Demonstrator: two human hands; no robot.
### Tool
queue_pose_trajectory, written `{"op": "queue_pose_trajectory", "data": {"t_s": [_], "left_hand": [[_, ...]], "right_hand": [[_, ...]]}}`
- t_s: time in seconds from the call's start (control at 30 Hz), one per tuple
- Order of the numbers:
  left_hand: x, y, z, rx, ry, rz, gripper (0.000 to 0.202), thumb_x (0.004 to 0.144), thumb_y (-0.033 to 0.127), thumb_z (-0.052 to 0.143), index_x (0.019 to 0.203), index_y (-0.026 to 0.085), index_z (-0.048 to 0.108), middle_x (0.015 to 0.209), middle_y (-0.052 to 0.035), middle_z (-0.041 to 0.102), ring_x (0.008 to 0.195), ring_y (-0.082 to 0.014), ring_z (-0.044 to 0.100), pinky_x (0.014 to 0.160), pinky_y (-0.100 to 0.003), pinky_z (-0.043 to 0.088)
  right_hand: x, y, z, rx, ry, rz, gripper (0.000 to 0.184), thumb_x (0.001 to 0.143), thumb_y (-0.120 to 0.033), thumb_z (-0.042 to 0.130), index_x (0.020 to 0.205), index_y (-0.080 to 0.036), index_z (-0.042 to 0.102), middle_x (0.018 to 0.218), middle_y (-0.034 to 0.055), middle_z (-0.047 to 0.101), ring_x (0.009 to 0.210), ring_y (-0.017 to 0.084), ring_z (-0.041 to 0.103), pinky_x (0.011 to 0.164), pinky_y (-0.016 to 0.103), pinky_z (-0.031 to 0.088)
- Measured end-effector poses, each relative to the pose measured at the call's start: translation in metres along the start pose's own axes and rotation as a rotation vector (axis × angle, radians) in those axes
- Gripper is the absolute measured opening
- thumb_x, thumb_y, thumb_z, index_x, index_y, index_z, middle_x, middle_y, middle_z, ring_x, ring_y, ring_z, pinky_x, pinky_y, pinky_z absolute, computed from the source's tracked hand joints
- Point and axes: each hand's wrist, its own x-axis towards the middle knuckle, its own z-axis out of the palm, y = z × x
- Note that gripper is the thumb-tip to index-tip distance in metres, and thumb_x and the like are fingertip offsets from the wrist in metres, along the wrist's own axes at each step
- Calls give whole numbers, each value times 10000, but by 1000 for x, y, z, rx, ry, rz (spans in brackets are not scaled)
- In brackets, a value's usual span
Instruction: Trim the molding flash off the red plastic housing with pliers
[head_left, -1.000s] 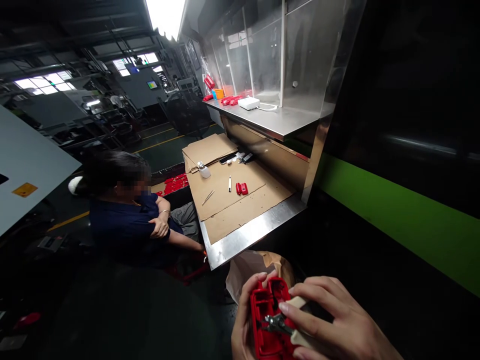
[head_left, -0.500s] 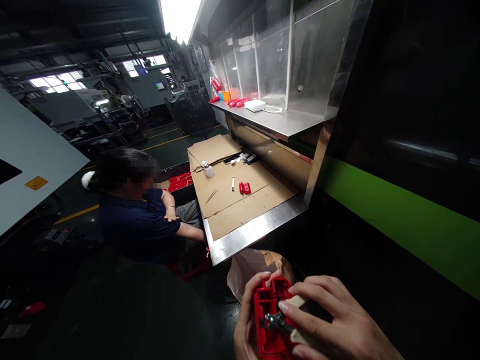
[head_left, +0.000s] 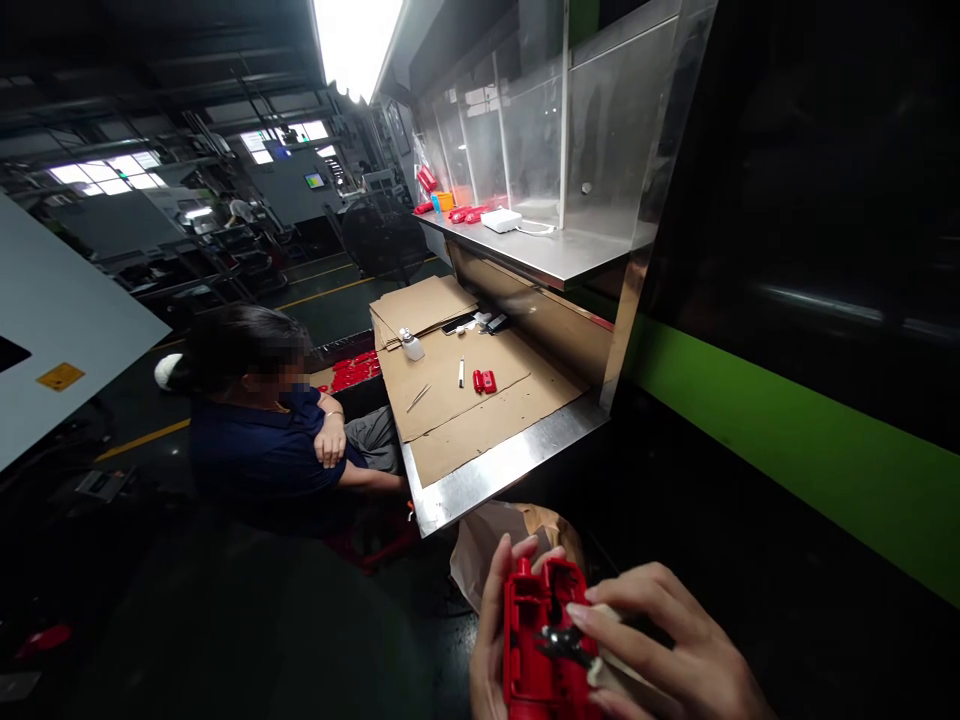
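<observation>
At the bottom of the view my left hand [head_left: 489, 630] is wrapped round a red moulded plastic part [head_left: 534, 630], fingers curled over its top edge. My right hand [head_left: 664, 655] is closed on small cutters with pale handles [head_left: 611, 668]; their metal jaws [head_left: 559, 645] rest on the red part's open face. Just beyond my hands lies a crumpled brown paper bag [head_left: 487, 535].
A steel bench [head_left: 502, 465] covered in cardboard [head_left: 487, 420] carries a small red part [head_left: 484, 381], a pen, tweezers and a white bottle [head_left: 410, 344]. A seated person in a dark blue shirt [head_left: 262, 450] is at its left. A steel shelf [head_left: 555, 258] stands above; a green-striped machine wall [head_left: 810, 440] runs right.
My left hand has tilted the red part more upright and my right hand slid slightly lower with the cutters. The seated person shifted an arm.
</observation>
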Motion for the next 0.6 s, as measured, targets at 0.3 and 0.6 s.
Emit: {"op": "queue_pose_trajectory", "data": {"t_s": [0.3, 0.6], "left_hand": [[7, -2, -6, -520, -538, -43, 966, 870, 835, 322, 1547, 146, 308, 1614, -137, 332, 1421, -336, 458, 1190, -502, 363], [-3, 2, 11, -581, -530, -188, 943, 891, 823, 229, 1518, 138, 394, 1407, -156, 623, 1279, -195, 592, 1107, -288, 415]], "right_hand": [[18, 7, -33, -168, -146, -120, 439, 969, -416, 617, 1230, -63, 628, 1119, 114, 725, 1120, 226, 608, 999, 359, 508], [55, -8, -30, -186, -270, -336, 336, 975, -365, 658, 1223, -137, 671, 1130, 7, 742, 1109, 169, 611, 1082, 381, 383]]}}
